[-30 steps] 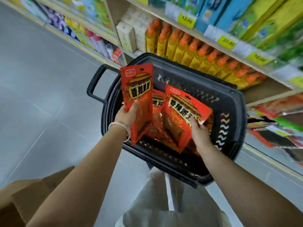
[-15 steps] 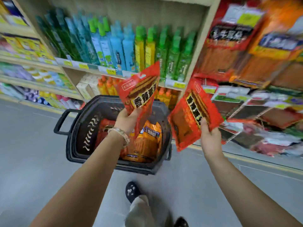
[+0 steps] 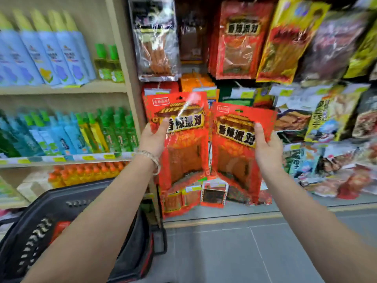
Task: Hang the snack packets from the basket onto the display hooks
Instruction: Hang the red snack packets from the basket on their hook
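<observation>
My left hand (image 3: 152,137) grips a red snack packet (image 3: 183,158) by its left edge, thumb across the front. My right hand (image 3: 266,147) grips a second, matching red packet (image 3: 234,158) by its right edge. Both packets are held upright side by side in front of the display rack. Each has a hang hole at its top. The black basket (image 3: 30,231) sits at the lower left behind my left forearm, with a red packet (image 3: 61,227) showing inside. The hooks themselves are hidden behind hanging packets.
Matching red packets (image 3: 240,39) hang on the rack above, beside a clear-fronted packet (image 3: 156,39) and yellow ones (image 3: 285,41). More snack packs crowd the right side. Wooden shelves (image 3: 61,89) on the left hold blue and green bottles. Grey floor (image 3: 244,252) lies below.
Both hands lifted the two red packets out of the basket and raised them to the display rack. My view swung from the basket up and right to the hanging snacks.
</observation>
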Available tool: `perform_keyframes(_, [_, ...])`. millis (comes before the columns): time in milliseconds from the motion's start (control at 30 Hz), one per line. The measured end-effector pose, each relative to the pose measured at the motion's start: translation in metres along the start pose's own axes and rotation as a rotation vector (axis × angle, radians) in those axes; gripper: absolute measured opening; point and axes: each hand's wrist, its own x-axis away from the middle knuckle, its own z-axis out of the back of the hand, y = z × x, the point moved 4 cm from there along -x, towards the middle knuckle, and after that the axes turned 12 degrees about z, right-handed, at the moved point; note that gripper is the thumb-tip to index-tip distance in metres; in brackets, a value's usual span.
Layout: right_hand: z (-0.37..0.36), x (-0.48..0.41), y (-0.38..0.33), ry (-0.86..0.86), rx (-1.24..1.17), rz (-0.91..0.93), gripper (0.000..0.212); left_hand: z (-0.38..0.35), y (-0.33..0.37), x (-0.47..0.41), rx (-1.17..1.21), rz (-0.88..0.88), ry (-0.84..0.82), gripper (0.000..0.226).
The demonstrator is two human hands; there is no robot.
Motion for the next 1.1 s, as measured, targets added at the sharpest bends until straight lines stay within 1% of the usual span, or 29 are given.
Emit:
perform_keyframes(67, [0.013, -0.027, -0.008, 0.029, -0.007, 0.05, 0.02, -0.016, 0.026, -0.004, 0.014, -0.078, -0.027, 0.014])
perform_keyframes(200, [0.029, -0.082, -0.016, 0.085, -0.012, 0.113, 0.035, -0.046, 0.072, -0.023, -0.008, -0.193, -0.169, 0.012])
perform_keyframes(267, [0.031, -0.109, -0.015, 0.094, -0.018, 0.095, 0.04, -0.054, 0.088, -0.037, 0.016, -0.22, -0.146, 0.014])
perform_keyframes(333, [0.031, -0.137, -0.015, 0.105, -0.049, 0.093, 0.031, -0.06, 0.103, -0.052, 0.095, -0.229, -0.122, 0.017])
perform_keyframes(400, [0.029, -0.165, -0.015, 0.12, -0.093, 0.086, 0.026, -0.063, 0.117, -0.068, 0.073, -0.257, -0.047, 0.009])
perform_keyframes(433, [0.027, -0.18, -0.015, 0.119, -0.106, 0.081, 0.028, -0.065, 0.124, -0.076, 0.048, -0.274, -0.007, 0.013])
perform_keyframes(500, [0.022, -0.209, -0.016, 0.125, -0.096, 0.074, 0.048, -0.07, 0.137, -0.093, 0.039, -0.292, 0.033, 0.023])
perform_keyframes(533, [0.018, -0.223, -0.017, 0.132, -0.102, 0.091, 0.044, -0.074, 0.144, -0.1, 0.044, -0.298, 0.047, 0.024])
perform_keyframes(567, [0.014, -0.237, -0.019, 0.136, -0.105, 0.105, 0.034, -0.077, 0.152, -0.108, 0.048, -0.302, 0.065, 0.025])
perform_keyframes(600, [0.009, -0.25, -0.02, 0.137, -0.111, 0.113, 0.029, -0.08, 0.16, -0.114, 0.042, -0.302, 0.09, 0.027])
perform_keyframes(733, [-0.011, -0.295, -0.021, 0.153, -0.171, 0.109, 0.04, -0.097, 0.186, -0.136, 0.05, -0.324, 0.122, 0.032])
perform_keyframes(833, [-0.027, -0.323, -0.022, 0.148, -0.184, 0.11, 0.027, -0.11, 0.198, -0.15, 0.043, -0.367, 0.098, 0.03])
perform_keyframes(900, [-0.036, -0.337, -0.021, 0.139, -0.215, 0.1, 0.027, -0.118, 0.205, -0.159, 0.052, -0.405, 0.083, 0.031])
perform_keyframes(1033, [-0.05, -0.361, -0.017, 0.095, -0.308, 0.069, 0.017, -0.133, 0.21, -0.176, 0.044, -0.406, 0.047, 0.028])
perform_keyframes(1100, [-0.054, -0.372, -0.015, 0.078, -0.331, 0.06, 0.015, -0.142, 0.211, -0.183, 0.079, -0.382, -0.002, 0.027])
